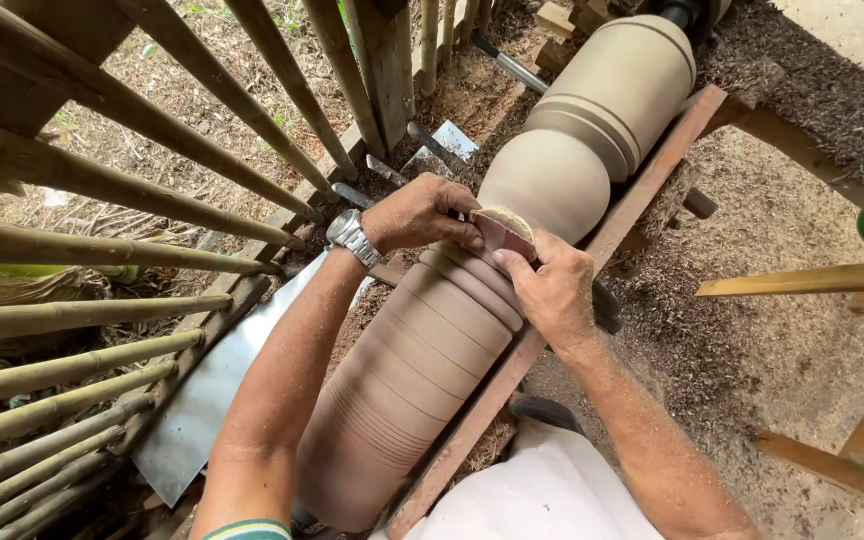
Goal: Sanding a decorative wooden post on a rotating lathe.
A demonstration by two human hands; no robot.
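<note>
We press a folded sandpaper piece (503, 229) into the turned wooden column (452, 330).

Left hand (420, 213) and right hand (552, 290) both pinch the thin, floppy paper's edges; the column looks heavy and stiff.

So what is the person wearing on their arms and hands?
The hands are bare, with no gloves. The left hand has a silver metal wristwatch on its wrist. Both forearms are uncovered. A striped sleeve edge, green and pale, shows at the left upper arm. The right hand wears nothing that shows.

No packages, labels, signs or screens show anywhere in this view of the workshop.
</note>
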